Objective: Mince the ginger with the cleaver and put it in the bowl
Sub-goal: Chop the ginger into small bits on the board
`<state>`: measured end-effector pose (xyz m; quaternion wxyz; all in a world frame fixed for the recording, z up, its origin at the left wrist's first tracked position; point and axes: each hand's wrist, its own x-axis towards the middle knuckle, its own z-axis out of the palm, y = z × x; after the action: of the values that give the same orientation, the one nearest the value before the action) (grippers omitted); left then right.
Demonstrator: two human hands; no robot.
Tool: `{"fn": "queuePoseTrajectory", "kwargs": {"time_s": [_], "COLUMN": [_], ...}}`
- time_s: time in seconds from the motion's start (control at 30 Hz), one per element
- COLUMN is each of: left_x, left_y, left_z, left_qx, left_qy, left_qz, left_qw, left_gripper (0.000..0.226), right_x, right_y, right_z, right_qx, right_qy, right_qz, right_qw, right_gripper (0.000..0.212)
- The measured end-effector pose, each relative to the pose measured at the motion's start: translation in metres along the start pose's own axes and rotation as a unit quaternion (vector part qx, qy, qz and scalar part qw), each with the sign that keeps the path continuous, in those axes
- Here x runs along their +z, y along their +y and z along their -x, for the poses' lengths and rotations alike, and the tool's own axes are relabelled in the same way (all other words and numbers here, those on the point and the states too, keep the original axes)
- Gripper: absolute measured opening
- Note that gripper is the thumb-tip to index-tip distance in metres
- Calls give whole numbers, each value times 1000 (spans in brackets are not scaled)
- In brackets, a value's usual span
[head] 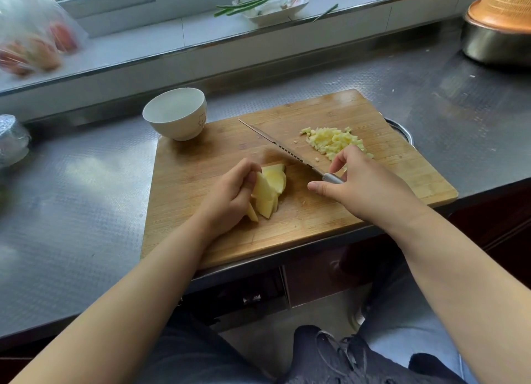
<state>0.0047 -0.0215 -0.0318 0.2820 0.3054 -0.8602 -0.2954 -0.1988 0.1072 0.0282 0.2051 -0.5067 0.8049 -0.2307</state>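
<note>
1. White ceramic bowl (175, 113): one, on the cutting board's (230, 240) far-left corner; likely fragile.
2. Left hand (230, 194): fingers curled, pinning the ginger slices (268, 188); several overlapping, uncountable. Judged firm, moist, liable to slip.
3. Cleaver (275, 145): one, edge on the board.
4. Right hand (362, 182): grasping its handle.
5. Minced ginger (336, 139): one pile, light, loose.

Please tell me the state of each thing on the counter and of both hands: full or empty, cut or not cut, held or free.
White ceramic bowl: upright, empty.
Pale yellow ginger slices: stacked, not yet minced, held.
Minced ginger pile: loose on the board.
Steel-handled cleaver: held, blade on edge.
Bamboo cutting board: flat on the counter.
Left hand: holds the slices.
Right hand: grips the cleaver handle.
</note>
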Motion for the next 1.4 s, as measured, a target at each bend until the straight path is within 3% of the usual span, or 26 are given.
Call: {"fn": "queuePoseTrajectory", "kwargs": {"time_s": [0.1, 0.2, 0.37, 0.43, 0.53, 0.63, 0.9, 1.0, 1.1, 1.17, 1.23, 1.33, 1.4], "left_x": [-2, -1, 0, 0, -3, -4, 7, 6, 1, -7, -16, -20, -18], "left_y": [1, 1, 2, 6, 8, 10, 14, 9, 10, 18, 29, 32, 26], "left_z": [0, -2, -4, -2, 5, 9, 8, 9, 9, 7, 1, -14, -26], "left_qx": [-4, 17, -3, 1, 8, 31, -63, -147, -200, -171, -102, -43, -35], "left_qy": [-17, -23, -9, -25, -70, -82, -25, 19, 17, -18, -111, -233, -263], "left_qz": [-7, -55, -69, -65, -99, -158, -262, -327, -360, -319, -262, -281, -291], "left_qw": [1000, 998, 998, 998, 993, 983, 963, 933, 911, 932, 953, 930, 919], "left_gripper": [22, 55, 59, 66, 54, 57, 37, 41, 53, 66, 88, 114, 112], "right_x": [1, 0, -6, -7, -9, -7, -6, -9, -11, -10, -10, -11, -11], "right_y": [0, 0, 3, 4, 4, 6, 4, 3, 3, 4, 5, 8, 10], "right_z": [-1, -1, -7, -8, -9, -9, -5, -5, -6, -8, -8, -8, -7], "right_qx": [0, -1, 6, 2, 0, 0, -6, -10, -10, -9, -8, -9, -10], "right_qy": [-1, -1, 6, 10, 10, 8, -7, -3, -1, 0, 1, 2, 5], "right_qz": [-2, -3, -76, -104, -113, -125, -156, -160, -168, -173, -177, -186, -191], "right_qw": [1000, 1000, 997, 995, 994, 992, 988, 987, 986, 985, 984, 983, 982], "right_gripper": [46, 43, 37, 35, 34, 34, 30, 31, 30, 30, 28, 28, 29]}}
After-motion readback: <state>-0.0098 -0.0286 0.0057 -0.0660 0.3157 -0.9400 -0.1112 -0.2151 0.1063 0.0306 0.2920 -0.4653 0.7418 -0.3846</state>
